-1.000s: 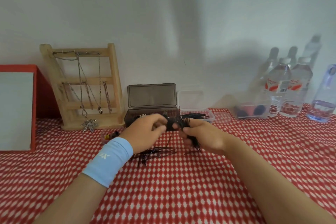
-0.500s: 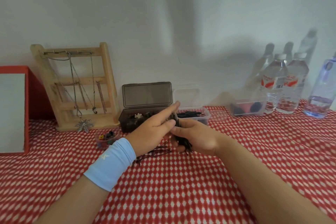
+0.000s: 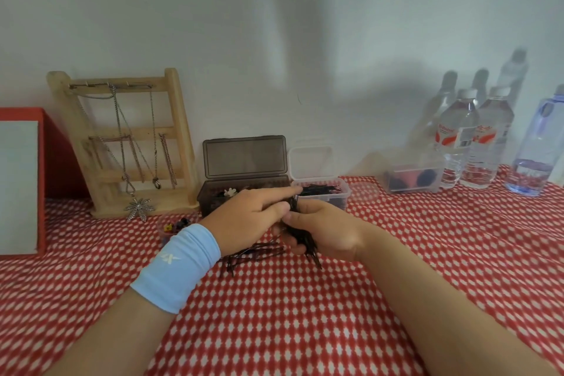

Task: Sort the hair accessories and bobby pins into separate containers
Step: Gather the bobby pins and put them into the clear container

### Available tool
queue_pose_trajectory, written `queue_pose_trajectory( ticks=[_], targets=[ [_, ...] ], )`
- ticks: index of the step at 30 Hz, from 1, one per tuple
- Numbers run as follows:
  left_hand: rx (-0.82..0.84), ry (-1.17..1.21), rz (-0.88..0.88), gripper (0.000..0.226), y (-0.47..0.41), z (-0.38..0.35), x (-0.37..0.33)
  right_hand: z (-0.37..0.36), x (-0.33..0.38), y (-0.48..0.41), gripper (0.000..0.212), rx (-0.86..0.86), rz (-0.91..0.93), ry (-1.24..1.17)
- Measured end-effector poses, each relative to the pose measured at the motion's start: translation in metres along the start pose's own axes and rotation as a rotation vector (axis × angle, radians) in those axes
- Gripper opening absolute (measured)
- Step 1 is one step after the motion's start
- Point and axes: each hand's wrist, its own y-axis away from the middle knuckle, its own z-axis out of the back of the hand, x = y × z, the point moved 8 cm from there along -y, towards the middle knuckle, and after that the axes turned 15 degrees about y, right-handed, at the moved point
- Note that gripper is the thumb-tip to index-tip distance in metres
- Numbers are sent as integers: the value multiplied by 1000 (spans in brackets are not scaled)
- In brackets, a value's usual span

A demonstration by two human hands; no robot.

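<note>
Pins are partly sorted: some are lying in the clear box just beyond the hands, the right hand is clutching a bundle, the left hand is pinching at it, and loose pins are waiting beneath.

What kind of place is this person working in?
Probably a home dressing or craft corner, not a workshop: a red-and-white checked tablecloth against a plain white wall, a small wooden ladder-shaped rack hung with necklaces, and clear plastic water bottles along the back.
</note>
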Motion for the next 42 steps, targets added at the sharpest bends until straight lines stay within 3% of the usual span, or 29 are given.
queue_pose_trajectory(
  ticks=[3, 5, 8, 10, 12, 14, 17, 23, 29, 32, 34, 37, 42],
  targets=[
    [6, -209, -26, 49, 2, -1, -6, 1, 5, -1, 13, 8, 36, -61],
    [50, -221, -14, 54, 4, -5, -4, 1, 6, 0, 10, 22, 43, -85],
    [91, 183, 74, 52, -1, -19, 7, 1, 4, 2, 16, 17, 26, -99],
    [-106, 636, 66, 44, -1, -11, 13, 8, 8, 2, 18, -33, 50, -211],
    [-225, 832, 109, 46, -4, -9, 23, 19, 15, 1, 17, -126, 114, -406],
    [-124, 670, 229, 46, -5, -21, 20, 31, 19, 1, 16, -232, 174, -594],
    [91, 427, 319, 21, 3, -48, 20, 42, 22, 3, 15, -350, 240, -708],
    [-70, 528, 317, 29, -3, -44, 23, 39, 21, 7, 13, -383, 257, -683],
    [-33, 639, 401, 26, 1, -48, 30, 29, 18, 3, 14, -329, 178, -573],
    [-39, 857, 502, 24, 4, -54, 29, 37, 20, 7, 11, -402, 188, -680],
    [-129, 1149, 552, 26, 4, -57, 28, 46, 22, 13, 10, -475, 223, -683],
    [-139, 1640, 549, 43, 3, -65, 13, 53, 28, 18, 13, -556, 271, -562],
    [-48, 1932, 445, 63, -2, -65, -3, 50, 32, 21, 14, -641, 260, -187]
  ],
)
